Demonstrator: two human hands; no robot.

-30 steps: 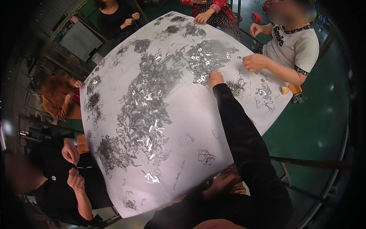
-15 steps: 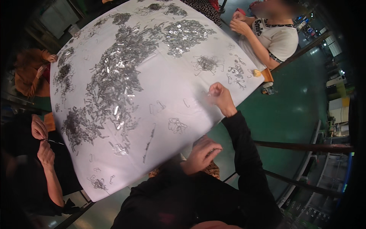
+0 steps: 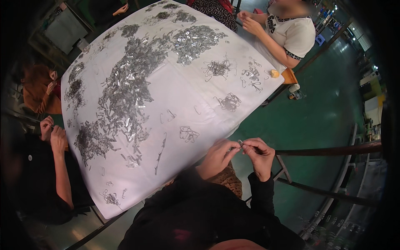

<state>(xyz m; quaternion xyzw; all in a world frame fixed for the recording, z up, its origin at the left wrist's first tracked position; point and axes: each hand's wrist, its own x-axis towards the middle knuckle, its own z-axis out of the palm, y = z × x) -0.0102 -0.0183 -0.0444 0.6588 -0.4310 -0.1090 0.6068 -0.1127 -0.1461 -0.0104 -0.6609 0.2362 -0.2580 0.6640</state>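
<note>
My left hand (image 3: 217,159) and my right hand (image 3: 260,157) meet just off the table's near edge, fingertips pinched together. Between them is a small shiny metal piece (image 3: 240,143), mostly covered by the fingers, so its exact shape is unclear. Closest to my hands on the white-covered table (image 3: 175,87) lie a small heap of bent wire hooks (image 3: 228,102) and a looser cluster of wire hooks (image 3: 188,134). A thin strip of linked metal bits (image 3: 160,154) lies left of that cluster.
A large spread of small flat metal pieces (image 3: 127,83) covers the table's middle. Another wire heap (image 3: 218,68) lies farther right, near a yellow lump (image 3: 275,73). Co-workers' hands (image 3: 54,133) work at the left; a person in white (image 3: 293,37) sits far right. A dark rail (image 3: 329,148) runs at my right.
My right hand has come back from over the table's right side to meet my left hand. The wire heap it was covering now shows. The view has shifted slightly.
</note>
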